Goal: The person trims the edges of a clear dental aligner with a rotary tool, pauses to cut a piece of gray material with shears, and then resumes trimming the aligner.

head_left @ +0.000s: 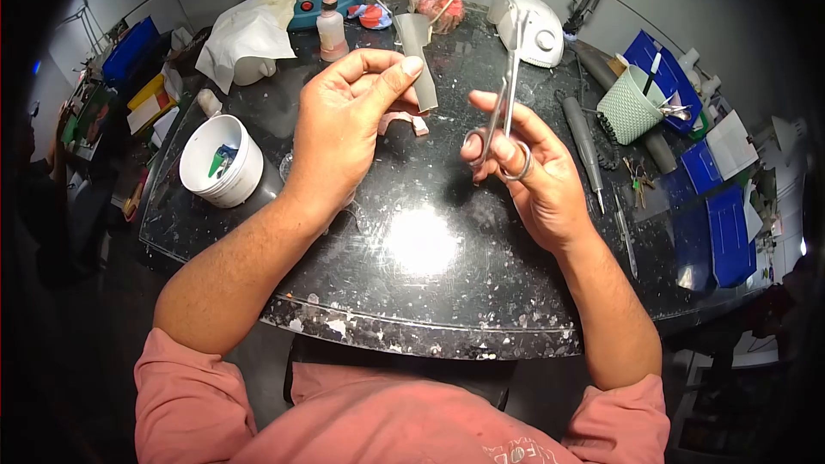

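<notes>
My left hand (348, 116) pinches a narrow grey translucent strip (418, 60) between thumb and fingers, held upright above the dark table. On the right, my right hand (533, 159) has its thumb and a finger in the ring handles of metal scissors (510, 77), whose blades point up and look nearly closed. The strip and the scissors are apart. Just below the strip, a curved pink piece (400, 123) lies on the table, partly hidden by my left hand.
A white tub (222, 161) holds small coloured items at left. Behind stand a pink bottle (331, 30), white cloth (249, 39) and white device (534, 33). At right are a grey handpiece (584, 142), green basket (632, 105), keys (638, 182) and blue trays (730, 236).
</notes>
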Motion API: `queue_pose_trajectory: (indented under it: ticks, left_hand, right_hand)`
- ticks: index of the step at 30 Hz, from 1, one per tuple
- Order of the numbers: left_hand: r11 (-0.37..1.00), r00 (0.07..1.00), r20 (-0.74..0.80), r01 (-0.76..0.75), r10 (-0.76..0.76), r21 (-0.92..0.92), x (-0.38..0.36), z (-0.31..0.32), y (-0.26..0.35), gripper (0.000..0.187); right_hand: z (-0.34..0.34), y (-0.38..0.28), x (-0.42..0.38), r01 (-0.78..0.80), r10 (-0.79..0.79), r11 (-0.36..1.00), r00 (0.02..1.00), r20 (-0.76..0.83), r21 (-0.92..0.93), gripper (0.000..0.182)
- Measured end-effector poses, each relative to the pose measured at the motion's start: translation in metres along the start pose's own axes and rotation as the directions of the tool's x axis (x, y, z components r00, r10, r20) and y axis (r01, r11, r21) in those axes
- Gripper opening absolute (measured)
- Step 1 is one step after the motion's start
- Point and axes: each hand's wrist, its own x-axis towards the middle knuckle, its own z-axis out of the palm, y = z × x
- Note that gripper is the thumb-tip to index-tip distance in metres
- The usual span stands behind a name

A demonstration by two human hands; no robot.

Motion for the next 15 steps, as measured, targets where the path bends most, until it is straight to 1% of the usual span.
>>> queue_pose_trajectory:
  ticks: [1, 2, 3, 5, 6, 7, 9, 10, 11, 12, 13, 15]
  left_hand:
    - [0.999, 0.999, 0.014, -0.032, 0.032, -0.004, 0.001, 0.000, 0.001, 0.018]
    - [0.999, 0.999, 0.011, -0.033, 0.033, -0.003, 0.001, 0.000, 0.000, 0.018]
    - [0.998, 0.998, 0.008, -0.056, 0.056, -0.016, 0.003, 0.001, 0.000, 0.017]
    - [0.996, 0.997, 0.005, -0.083, 0.083, -0.033, 0.003, 0.001, 0.001, 0.017]
    - [0.995, 0.997, 0.011, -0.081, 0.082, -0.061, 0.001, 0.003, 0.005, 0.016]
    - [0.993, 0.997, 0.016, -0.076, 0.078, -0.089, 0.000, 0.004, 0.007, 0.016]
    - [0.991, 0.996, 0.017, -0.084, 0.086, -0.108, -0.002, 0.006, 0.009, 0.017]
    - [0.988, 0.995, 0.019, -0.092, 0.095, -0.123, -0.003, 0.007, 0.008, 0.017]
    - [0.988, 0.996, 0.018, -0.088, 0.091, -0.124, -0.005, 0.008, 0.006, 0.017]
    - [0.989, 0.995, 0.009, -0.094, 0.095, -0.115, -0.006, 0.010, 0.004, 0.018]
    - [0.990, 0.995, -0.001, -0.098, 0.099, -0.106, -0.007, 0.010, 0.001, 0.018]
    - [0.990, 0.996, 0.002, -0.085, 0.085, -0.114, -0.007, 0.007, -0.002, 0.016]
  right_hand:
    - [0.000, -0.001, 0.000, 0.002, -0.002, 1.000, 1.000, 0.007, 0.005, 0.051]
    - [0.000, -0.004, 0.000, -0.037, 0.037, 0.999, 0.999, 0.017, 0.001, 0.044]
    - [0.001, -0.002, -0.001, -0.037, 0.037, 0.999, 0.999, 0.021, 0.000, 0.044]
    - [0.003, 0.002, -0.003, -0.054, 0.055, 0.998, 0.998, 0.013, -0.018, 0.036]
    - [0.008, 0.001, -0.004, -0.013, 0.014, 0.999, 1.000, 0.007, -0.042, 0.035]
    - [0.011, -0.006, -0.005, -0.073, 0.075, 0.992, 0.997, 0.020, -0.106, 0.041]
    - [0.017, -0.007, -0.008, -0.020, 0.031, 0.972, 0.999, 0.042, -0.232, 0.051]
    - [0.022, -0.003, -0.009, 0.027, -0.032, 0.960, 0.999, -0.013, -0.278, 0.060]
    - [0.021, -0.001, -0.009, 0.023, -0.028, 0.961, 1.000, -0.014, -0.276, 0.060]
    - [0.018, 0.001, -0.009, 0.047, -0.049, 0.897, 0.999, 0.007, -0.439, 0.060]
    - [0.017, 0.003, -0.008, 0.071, -0.065, 0.806, 0.997, 0.031, -0.587, 0.061]
    - [0.017, 0.004, -0.009, 0.059, -0.055, 0.804, 0.998, 0.024, -0.592, 0.061]
